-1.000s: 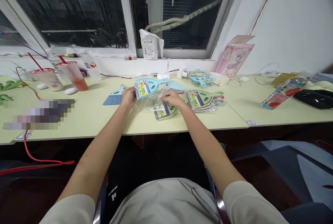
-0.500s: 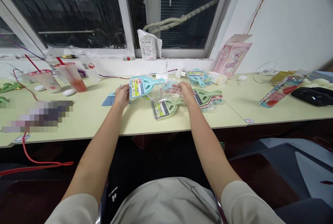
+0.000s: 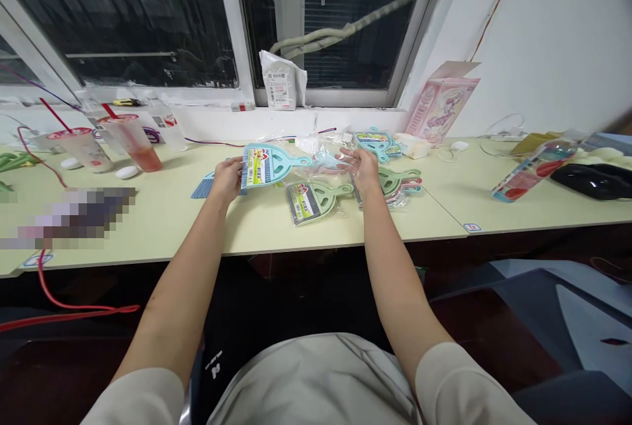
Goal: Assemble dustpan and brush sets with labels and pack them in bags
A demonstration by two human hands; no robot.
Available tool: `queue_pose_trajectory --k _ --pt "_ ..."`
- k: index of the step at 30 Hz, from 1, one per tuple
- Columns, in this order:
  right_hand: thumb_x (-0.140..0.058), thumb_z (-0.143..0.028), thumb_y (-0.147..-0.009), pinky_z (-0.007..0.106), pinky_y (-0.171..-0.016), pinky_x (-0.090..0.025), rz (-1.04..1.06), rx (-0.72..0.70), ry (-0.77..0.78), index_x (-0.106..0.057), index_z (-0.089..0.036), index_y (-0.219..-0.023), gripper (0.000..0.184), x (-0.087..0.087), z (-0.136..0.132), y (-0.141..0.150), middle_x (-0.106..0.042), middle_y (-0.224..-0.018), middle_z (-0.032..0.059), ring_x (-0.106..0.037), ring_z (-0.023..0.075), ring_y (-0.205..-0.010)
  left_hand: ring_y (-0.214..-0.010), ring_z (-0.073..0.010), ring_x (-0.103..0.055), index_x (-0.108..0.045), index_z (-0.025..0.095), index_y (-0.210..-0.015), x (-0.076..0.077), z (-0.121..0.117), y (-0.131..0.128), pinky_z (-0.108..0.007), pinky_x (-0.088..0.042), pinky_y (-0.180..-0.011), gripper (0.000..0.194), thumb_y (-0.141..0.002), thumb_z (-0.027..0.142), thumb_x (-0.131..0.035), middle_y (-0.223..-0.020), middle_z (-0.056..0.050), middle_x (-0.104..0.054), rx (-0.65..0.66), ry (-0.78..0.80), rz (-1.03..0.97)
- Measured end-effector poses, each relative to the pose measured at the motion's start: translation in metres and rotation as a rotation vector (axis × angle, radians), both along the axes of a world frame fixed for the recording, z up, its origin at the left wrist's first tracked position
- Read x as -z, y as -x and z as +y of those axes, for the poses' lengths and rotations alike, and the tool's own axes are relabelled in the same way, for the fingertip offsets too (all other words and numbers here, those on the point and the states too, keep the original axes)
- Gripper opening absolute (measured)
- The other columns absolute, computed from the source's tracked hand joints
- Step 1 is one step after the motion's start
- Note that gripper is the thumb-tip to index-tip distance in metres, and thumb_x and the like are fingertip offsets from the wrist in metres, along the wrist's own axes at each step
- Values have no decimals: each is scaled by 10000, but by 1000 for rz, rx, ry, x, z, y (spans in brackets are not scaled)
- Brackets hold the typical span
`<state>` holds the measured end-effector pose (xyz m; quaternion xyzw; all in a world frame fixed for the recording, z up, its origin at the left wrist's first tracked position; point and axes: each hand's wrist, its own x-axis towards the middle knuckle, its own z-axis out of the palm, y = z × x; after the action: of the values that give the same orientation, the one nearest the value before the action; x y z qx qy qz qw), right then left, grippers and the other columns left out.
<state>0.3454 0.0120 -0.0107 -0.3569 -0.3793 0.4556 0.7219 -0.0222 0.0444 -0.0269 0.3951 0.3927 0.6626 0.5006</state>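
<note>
My left hand (image 3: 226, 178) is closed on the near edge of a light blue mini dustpan (image 3: 269, 163) with a paper label, held just above the table. My right hand (image 3: 364, 168) holds a clear plastic bag (image 3: 328, 156) pinched between its fingers, lifted beside the dustpan's handle. A small blue brush (image 3: 203, 186) lies on the table (image 3: 172, 221) behind my left hand. A bagged green dustpan set (image 3: 313, 198) lies flat between my hands. More bagged sets, green and pink (image 3: 402, 183), sit under and right of my right hand.
Two drink cups with straws (image 3: 131, 142) stand at the left, near a red cable (image 3: 49, 280). Further blue dustpan sets (image 3: 378, 142) and a pink box (image 3: 442, 106) lie at the back right. A white packet (image 3: 280, 83) leans on the window sill. A black object (image 3: 595, 181) sits far right.
My right hand has lifted the clear bag off the table and drawn it right, away from the blue dustpan. My left hand has kept hold of the dustpan, raising it slightly.
</note>
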Motion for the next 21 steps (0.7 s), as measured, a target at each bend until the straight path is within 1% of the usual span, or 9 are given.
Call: queue_pose_trajectory --k 4,7,11,13,15,18,21 --pt "-681 -292 -726 348 -661 -640 -29 -9 18 -447 -226 -735 244 -1 -1 1 -773 -1022 74 -785 256 -890 -677 -227 -718 -768 171 -1066 2 2 2 -301 -579 -544 409 -662 117 -735 -783 -83 -743 -21 0 0" --pt "-685 -302 -729 355 -663 -638 -44 -18 23 -434 -226 -729 262 -2 -3 3 -772 -1020 73 -781 253 -885 -645 -211 -693 -771 164 -1081 1 2 3 -294 -563 -540 440 -645 110 -747 -768 -78 -732 -15 1 5" --pt "-678 -296 -716 348 -665 -635 -35 -35 18 -447 -225 -729 242 -3 -6 4 -778 -1047 75 -779 257 -913 -518 -127 -576 -769 136 -1057 1 2 4 -234 -492 -499 419 -641 113 -729 -667 -34 -663 9 -16 28" --pt "-664 -298 -717 351 -664 -635 -27 -42 11 -456 -227 -732 221 -3 -8 4 -782 -1065 77 -779 264 -928 -486 -105 -529 -765 124 -1021 0 1 4 -216 -460 -482 381 -644 108 -716 -630 -18 -630 18 -21 24" --pt "-650 -305 -730 353 -664 -634 -26 -39 2 -450 -231 -734 213 -3 -9 3 -788 -1085 75 -778 269 -951 -493 -107 -536 -762 117 -1003 0 0 4 -221 -460 -487 361 -646 100 -711 -648 -31 -644 10 -13 21" --pt "-644 -324 -756 350 -668 -632 -38 -35 -2 -426 -237 -735 235 -4 -10 2 -793 -1115 74 -776 270 -978 -522 -133 -580 -762 124 -995 -1 -2 5 -240 -480 -494 346 -653 111 -710 -692 -57 -681 0 3 39" --pt "-662 -350 -769 358 -679 -633 -39 -42 -13 -417 -237 -747 271 -4 -11 1 -789 -1137 77 -780 271 -977 -533 -149 -598 -761 138 -981 -2 -2 5 -247 -492 -486 333 -652 133 -709 -690 -52 -683 10 2 59"
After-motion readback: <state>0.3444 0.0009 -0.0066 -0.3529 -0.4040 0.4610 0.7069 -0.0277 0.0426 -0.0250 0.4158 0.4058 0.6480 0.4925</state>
